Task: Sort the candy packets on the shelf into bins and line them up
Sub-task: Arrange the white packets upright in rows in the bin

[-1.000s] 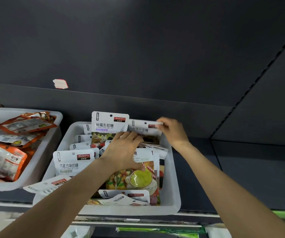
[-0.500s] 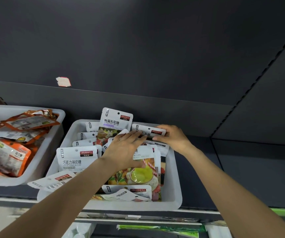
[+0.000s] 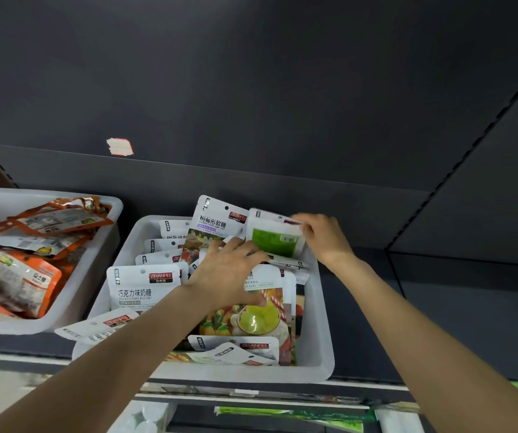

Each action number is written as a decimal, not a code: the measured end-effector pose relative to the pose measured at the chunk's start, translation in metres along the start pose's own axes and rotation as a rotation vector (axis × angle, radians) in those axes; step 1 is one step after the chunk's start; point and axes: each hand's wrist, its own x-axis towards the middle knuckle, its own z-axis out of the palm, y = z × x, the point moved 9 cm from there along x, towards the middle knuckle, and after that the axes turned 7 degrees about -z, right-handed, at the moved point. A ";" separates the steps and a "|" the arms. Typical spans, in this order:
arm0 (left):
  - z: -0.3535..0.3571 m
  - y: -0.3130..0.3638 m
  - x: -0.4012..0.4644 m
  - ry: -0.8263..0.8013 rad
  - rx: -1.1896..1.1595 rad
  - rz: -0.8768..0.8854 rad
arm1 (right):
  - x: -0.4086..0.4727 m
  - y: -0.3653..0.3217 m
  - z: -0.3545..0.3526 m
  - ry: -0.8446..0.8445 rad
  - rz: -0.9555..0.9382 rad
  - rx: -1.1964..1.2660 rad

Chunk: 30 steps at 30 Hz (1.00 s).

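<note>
While left hand (image 3: 226, 276) lies flat, fingers spread, on packets (image 3: 253, 314) in bin (image 3: 317, 367), right hand (image 3: 321, 237) pinches green packet (image 3: 275, 240) at bin's back. Pouches likely light, floppy, slick; hold top seam.

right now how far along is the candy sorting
Partly done. The orange packets are already together in the left bin, though piled loosely. In hand: the right hand pinches a green-backed packet at the back of the middle bin while the left hand presses on the white packets. Left: those still lie jumbled, one hanging over the rim.
</note>
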 end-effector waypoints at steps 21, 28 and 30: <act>0.015 -0.016 0.011 -0.105 -0.092 -0.076 | -0.012 0.041 0.023 0.095 0.261 0.135; 0.017 -0.013 0.010 -0.062 -0.052 -0.040 | -0.006 0.031 0.030 0.023 0.160 0.005; 0.017 -0.012 0.009 -0.053 -0.059 -0.040 | -0.004 0.030 0.032 -0.008 0.175 -0.077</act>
